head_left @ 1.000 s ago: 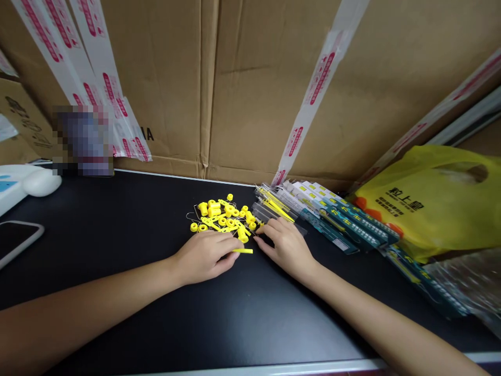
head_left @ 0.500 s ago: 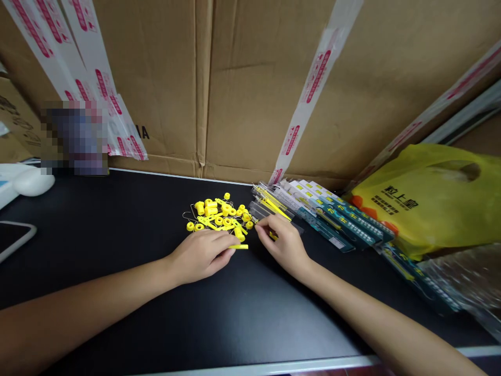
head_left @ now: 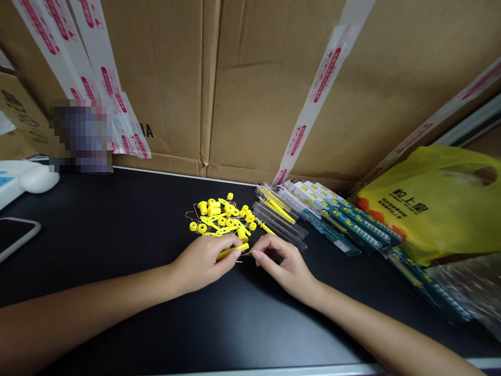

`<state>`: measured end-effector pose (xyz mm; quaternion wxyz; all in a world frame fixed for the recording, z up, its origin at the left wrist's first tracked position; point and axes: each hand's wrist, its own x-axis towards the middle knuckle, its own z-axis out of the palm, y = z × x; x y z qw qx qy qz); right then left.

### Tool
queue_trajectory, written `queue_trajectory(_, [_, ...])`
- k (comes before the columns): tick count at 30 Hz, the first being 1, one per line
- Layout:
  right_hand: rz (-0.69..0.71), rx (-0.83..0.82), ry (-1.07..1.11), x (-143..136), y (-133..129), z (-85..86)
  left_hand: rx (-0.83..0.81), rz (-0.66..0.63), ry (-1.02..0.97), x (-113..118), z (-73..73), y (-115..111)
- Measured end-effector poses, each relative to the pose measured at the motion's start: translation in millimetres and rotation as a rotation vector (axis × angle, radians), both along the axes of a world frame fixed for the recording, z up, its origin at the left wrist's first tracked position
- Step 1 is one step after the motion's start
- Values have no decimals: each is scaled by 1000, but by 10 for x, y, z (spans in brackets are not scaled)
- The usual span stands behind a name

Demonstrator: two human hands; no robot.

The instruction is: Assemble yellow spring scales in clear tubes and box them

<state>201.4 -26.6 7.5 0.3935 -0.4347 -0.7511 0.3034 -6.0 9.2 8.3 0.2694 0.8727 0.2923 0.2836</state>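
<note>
My left hand (head_left: 207, 261) is closed around a slim yellow plastic stick (head_left: 235, 250), which points right from between thumb and fingers. Just to its right, my right hand (head_left: 284, 261) pinches the end of a thin metal wire (head_left: 248, 254). The wire's other end reaches my left fingertips; whether it touches the stick, I cannot tell. Behind my left hand lies a pile of small yellow plastic parts (head_left: 214, 211), among them rings, caps and flat pieces, mixed with wire hooks and springs. A yellow pointed piece (head_left: 266, 226) lies behind my right hand.
Clear plastic tubes (head_left: 277, 222) and yellow sticks lie right of the pile. Beyond them are several printed green packages (head_left: 352, 224) and a yellow plastic bag (head_left: 438, 209). A phone (head_left: 18, 235) and a white object (head_left: 23, 180) sit at the left. Cardboard (head_left: 258, 104) stands behind the black table (head_left: 242, 324).
My right hand has moved from beside the pile toward me, bringing a thin wire to my left hand. The yellow stick in my left hand has tilted upward at its right end.
</note>
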Motion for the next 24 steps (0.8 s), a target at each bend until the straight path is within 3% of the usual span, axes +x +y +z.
queue_trajectory(8, [-10, 6, -5, 21, 57, -79, -211, 29, 87, 55, 6, 32])
queue_trajectory(16, [80, 7, -108, 12, 28, -129, -220, 18, 125, 49, -18, 71])
queue_trajectory(24, [80, -2, -125, 31, 39, -149, -243, -6, 146, 43, 24, 87])
